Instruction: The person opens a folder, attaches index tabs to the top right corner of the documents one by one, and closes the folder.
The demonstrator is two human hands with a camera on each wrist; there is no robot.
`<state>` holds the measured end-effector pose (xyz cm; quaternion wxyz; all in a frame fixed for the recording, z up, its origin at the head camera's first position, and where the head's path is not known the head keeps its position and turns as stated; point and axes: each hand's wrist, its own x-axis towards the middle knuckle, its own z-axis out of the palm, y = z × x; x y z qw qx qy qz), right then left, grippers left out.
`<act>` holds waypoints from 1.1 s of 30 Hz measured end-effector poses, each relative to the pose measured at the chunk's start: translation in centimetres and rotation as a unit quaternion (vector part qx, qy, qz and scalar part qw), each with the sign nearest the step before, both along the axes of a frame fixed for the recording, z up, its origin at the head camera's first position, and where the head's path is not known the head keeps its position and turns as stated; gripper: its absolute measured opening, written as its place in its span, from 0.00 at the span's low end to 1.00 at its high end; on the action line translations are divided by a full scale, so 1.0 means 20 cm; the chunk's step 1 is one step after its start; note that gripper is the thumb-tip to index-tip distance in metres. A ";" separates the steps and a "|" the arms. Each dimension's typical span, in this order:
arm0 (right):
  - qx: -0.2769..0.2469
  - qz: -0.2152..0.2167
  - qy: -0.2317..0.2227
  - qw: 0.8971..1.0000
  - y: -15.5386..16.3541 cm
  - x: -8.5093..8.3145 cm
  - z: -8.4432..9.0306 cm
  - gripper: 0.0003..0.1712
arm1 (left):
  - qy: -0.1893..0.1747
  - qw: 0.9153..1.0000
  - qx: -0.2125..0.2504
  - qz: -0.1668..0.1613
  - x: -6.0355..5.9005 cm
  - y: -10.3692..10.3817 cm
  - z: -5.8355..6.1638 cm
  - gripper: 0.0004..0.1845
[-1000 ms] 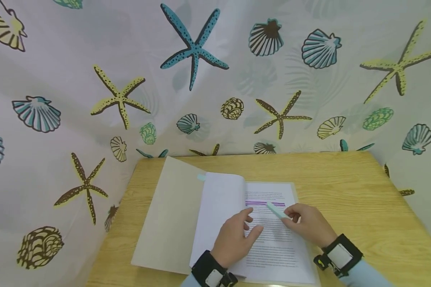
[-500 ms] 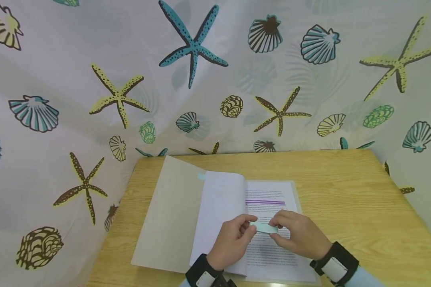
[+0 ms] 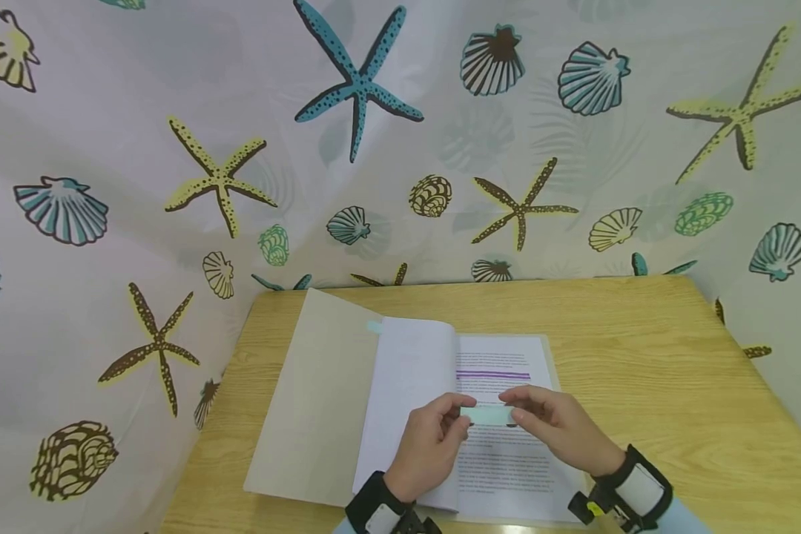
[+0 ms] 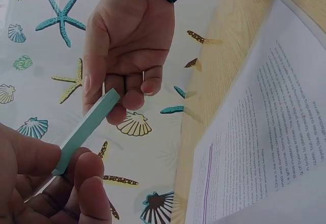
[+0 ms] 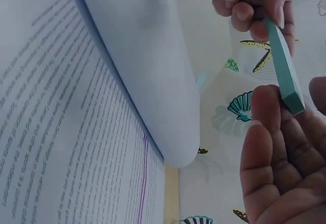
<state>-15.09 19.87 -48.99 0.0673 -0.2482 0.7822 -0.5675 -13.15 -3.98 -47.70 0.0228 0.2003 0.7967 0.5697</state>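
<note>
A small mint-green pad of sticky notes (image 3: 487,415) is held level above the printed page (image 3: 500,467) of an open book. At its left end, my left hand (image 3: 422,449) pinches it between thumb and fingers. My right hand (image 3: 564,430) is at the other end. In the right wrist view its fingers (image 5: 267,104) lie against the pad's end from behind, and the thumb stands a little apart. The left wrist view shows the pad's thin edge and flat face (image 4: 86,130). Two purple lines (image 3: 492,374) cross the text.
The book's beige cover (image 3: 320,408) lies spread to the left, with a curled white page (image 3: 407,400) beside it. A pale blue tab (image 3: 374,327) sticks out at the top. The wooden table (image 3: 654,371) meets a shell-patterned cloth (image 3: 440,111) at the back.
The sticky-note pad came in with the right hand, moved left and down, and the left hand took hold of its left end. Its flat face now turns toward the head camera.
</note>
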 end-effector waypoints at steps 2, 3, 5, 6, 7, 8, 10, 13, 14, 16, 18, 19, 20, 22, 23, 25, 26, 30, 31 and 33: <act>-0.014 0.008 -0.029 0.999 0.01 0.00 0.01 0.12 | 0.006 1.000 0.000 0.000 0.00 0.00 0.00 0.11; -0.017 0.010 -0.036 0.999 0.01 0.00 0.01 0.12 | 0.009 1.000 -0.003 0.000 0.00 0.01 0.00 0.11; -0.019 0.010 -0.042 0.999 0.02 0.00 0.02 0.12 | 0.014 1.000 -0.011 0.002 -0.01 0.01 0.00 0.11; -0.019 0.009 -0.043 0.999 0.02 0.00 0.02 0.11 | 0.017 1.000 -0.018 0.003 -0.01 0.01 0.00 0.12; -0.019 0.008 -0.044 0.999 0.02 0.00 0.02 0.11 | 0.020 1.000 -0.024 0.004 -0.01 0.02 0.00 0.12; -0.019 0.007 -0.043 0.999 0.02 0.00 0.02 0.11 | 0.023 0.999 -0.031 0.005 -0.01 0.02 0.00 0.12; -0.017 0.004 -0.042 0.999 0.02 0.00 0.03 0.10 | 0.028 0.999 -0.042 0.007 -0.01 0.02 0.01 0.12; -0.015 0.001 -0.043 0.999 0.02 0.00 0.03 0.10 | 0.038 0.998 -0.050 0.008 -0.01 0.03 0.00 0.12; -0.014 -0.001 -0.043 0.999 0.02 0.00 0.03 0.10 | 0.040 0.998 -0.052 0.008 -0.01 0.03 0.00 0.12; -0.012 -0.004 -0.044 0.999 0.02 0.00 0.03 0.10 | 0.043 0.998 -0.053 0.008 -0.01 0.03 0.00 0.12; -0.010 -0.008 -0.045 0.999 0.02 -0.01 0.04 0.10 | 0.046 0.997 -0.055 0.009 -0.01 0.03 0.00 0.12; -0.009 -0.010 -0.044 0.999 0.02 -0.01 0.04 0.10 | 0.047 0.997 -0.056 0.009 -0.01 0.04 0.00 0.12; -0.008 -0.012 -0.044 0.999 0.02 -0.01 0.04 0.10 | 0.050 0.997 -0.057 0.009 -0.01 0.04 0.00 0.12; -0.008 -0.017 -0.044 0.999 0.02 -0.01 0.05 0.10 | 0.055 0.997 -0.060 0.009 -0.01 0.04 0.00 0.12; -0.006 -0.020 -0.043 0.999 0.01 0.00 0.05 0.09 | 0.058 0.996 -0.062 0.009 -0.01 0.04 0.00 0.12; -0.003 -0.026 -0.041 0.999 0.01 0.00 0.05 0.08 | 0.062 0.996 -0.066 0.010 -0.01 0.04 0.01 0.12; -0.002 -0.029 -0.041 0.999 0.01 0.00 0.05 0.08 | 0.063 0.996 -0.066 0.010 -0.01 0.04 0.01 0.12; 0.005 -0.040 -0.048 0.998 0.00 0.00 0.05 0.07 | 0.060 0.996 -0.067 0.012 -0.01 0.04 0.02 0.12; 0.006 -0.043 -0.050 0.998 0.00 0.00 0.05 0.07 | 0.058 0.996 -0.067 0.012 -0.01 0.04 0.02 0.12; 0.007 -0.045 -0.053 0.998 0.00 0.00 0.05 0.07 | 0.055 0.996 -0.067 0.012 -0.01 0.04 0.02 0.12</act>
